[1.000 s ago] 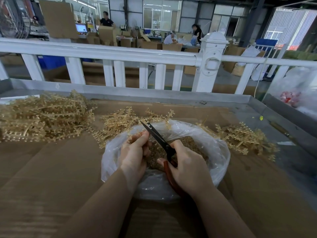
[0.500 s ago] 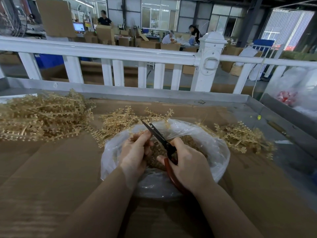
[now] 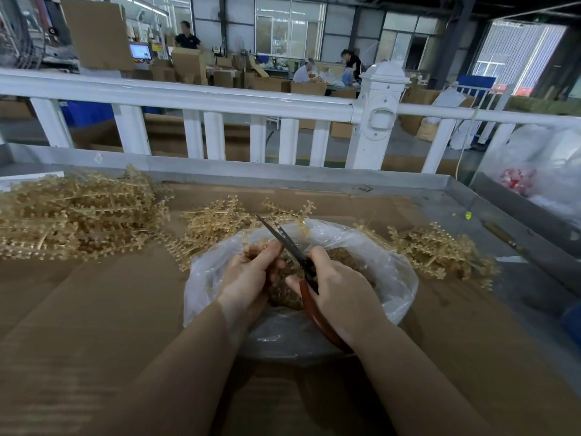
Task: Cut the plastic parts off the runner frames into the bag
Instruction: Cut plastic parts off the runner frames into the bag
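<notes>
Both hands are over the clear plastic bag on the cardboard sheet. The right hand grips red-handled scissors, blades nearly together. The left hand has curled fingers; what it pinches is hidden. Cut parts lie inside. Behind are runner frames in heaps, then a white railing.

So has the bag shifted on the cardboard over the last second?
No. The bag keeps its place beside the runner pile on its right; both hands, left and right, work over it.
</notes>
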